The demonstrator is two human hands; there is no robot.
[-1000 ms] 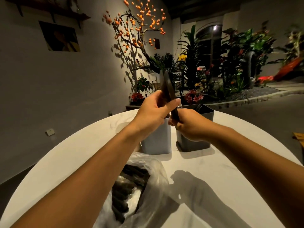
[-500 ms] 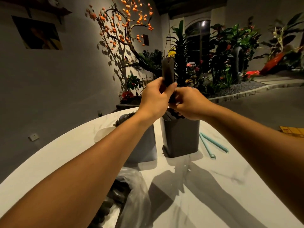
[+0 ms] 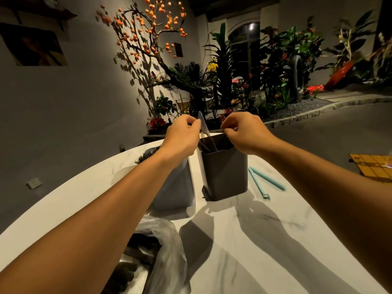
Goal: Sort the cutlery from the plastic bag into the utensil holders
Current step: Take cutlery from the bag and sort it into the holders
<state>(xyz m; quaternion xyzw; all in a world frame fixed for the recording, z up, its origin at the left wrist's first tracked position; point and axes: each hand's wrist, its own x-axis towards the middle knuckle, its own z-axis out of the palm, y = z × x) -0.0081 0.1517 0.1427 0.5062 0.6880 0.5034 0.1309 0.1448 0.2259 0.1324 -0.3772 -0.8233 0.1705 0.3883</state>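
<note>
My left hand [image 3: 182, 137] and my right hand [image 3: 244, 132] hover side by side over the mouth of the dark grey utensil holder [image 3: 226, 175]. Several dark cutlery pieces [image 3: 212, 144] stand inside it, and a pale utensil [image 3: 204, 124] sticks up between my hands. The left fingers are curled together with nothing seen in them. The right fingertips are curled at the holder's rim; whether they still pinch a piece is hidden. A lighter grey holder [image 3: 176, 187] stands left of the dark one, partly behind my left forearm. The clear plastic bag [image 3: 167, 251] with dark cutlery lies at the near edge.
Two teal sticks [image 3: 263, 183] lie on the white marble table [image 3: 254, 240] right of the dark holder. Something dark and spiky [image 3: 147, 154] shows behind the lighter holder. Plants and a grey wall stand beyond the table's far edge.
The dark cutlery piece I held upright above the holder has gone down into the dark holder. Both hands have dropped to its rim and no longer grip the piece's upper part.
</note>
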